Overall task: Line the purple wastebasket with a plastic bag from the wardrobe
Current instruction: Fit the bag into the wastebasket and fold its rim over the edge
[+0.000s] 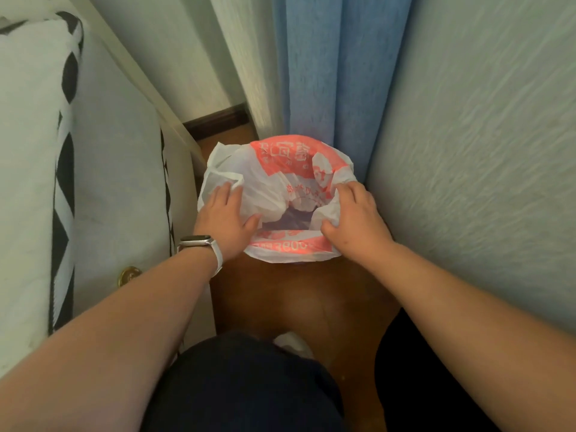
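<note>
A white plastic bag [268,185] with red-orange print lies spread over the wastebasket on the floor, its edge folded outward all round. Only a dark purple patch of the wastebasket [296,218] shows through the bag's open middle; its walls are hidden under the plastic. My left hand [226,218], with a watch on the wrist, presses flat on the bag's left edge, fingers spread. My right hand [353,218] pinches a fold of the bag at the right edge of the opening.
A bed with a white and black patterned cover [62,182] stands close on the left. A pale wall [483,151] runs along the right, and blue curtains [321,73] hang behind the basket. Brown wooden floor [299,300] lies between. My dark-clothed knees [243,385] fill the bottom.
</note>
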Demonstrator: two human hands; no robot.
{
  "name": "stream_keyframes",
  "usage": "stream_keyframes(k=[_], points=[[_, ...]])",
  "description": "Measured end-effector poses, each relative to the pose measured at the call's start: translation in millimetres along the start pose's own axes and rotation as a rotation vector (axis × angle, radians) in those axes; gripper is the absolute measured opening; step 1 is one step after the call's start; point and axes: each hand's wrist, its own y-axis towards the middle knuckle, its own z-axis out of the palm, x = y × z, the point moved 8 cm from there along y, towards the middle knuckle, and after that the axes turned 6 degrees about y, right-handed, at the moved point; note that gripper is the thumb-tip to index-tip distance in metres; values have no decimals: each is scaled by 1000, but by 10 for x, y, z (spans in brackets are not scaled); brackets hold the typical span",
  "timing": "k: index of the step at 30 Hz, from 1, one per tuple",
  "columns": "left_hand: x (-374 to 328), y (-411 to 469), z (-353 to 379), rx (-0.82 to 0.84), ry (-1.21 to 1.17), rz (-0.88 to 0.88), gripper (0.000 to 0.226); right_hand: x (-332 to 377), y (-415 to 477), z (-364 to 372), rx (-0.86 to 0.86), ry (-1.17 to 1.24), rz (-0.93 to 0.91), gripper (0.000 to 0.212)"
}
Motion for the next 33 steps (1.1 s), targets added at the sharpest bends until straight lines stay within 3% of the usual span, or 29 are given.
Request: stream_keyframes(k=[7,11,13,15,18,20,22,25,29,33], points=[[236,29,304,93,-432,-164,83,-168,90,183,74,76,96,94],[262,53,412,108,-689,-186,92,-236,112,286,167,86,99,96],[233,52,414,113,-709,-175,91,-255,119,293,195,98,99,94],[246,41,361,101,-609,-211,87,-269,113,286,222,120,103,92],[279,-36,223,37,-227,-251,78,-304,81,279,231,113,115,88],[151,-98,46,-46,-34,-138,70,-284,69,195,172,50,91,87],[-63,-164,-51,-63,49,82,62,-182,33,63,98,-61,0,85],[-271,-307,98,177,76,343,68,4,-83,14,134,-169,-199,81],[-227,-376,207,301,184,411,64,102,-180,162,253,-239,-384,66],[-226,-380,256,235,327,538,49,94,-132,185,202,-288,-438,46]])
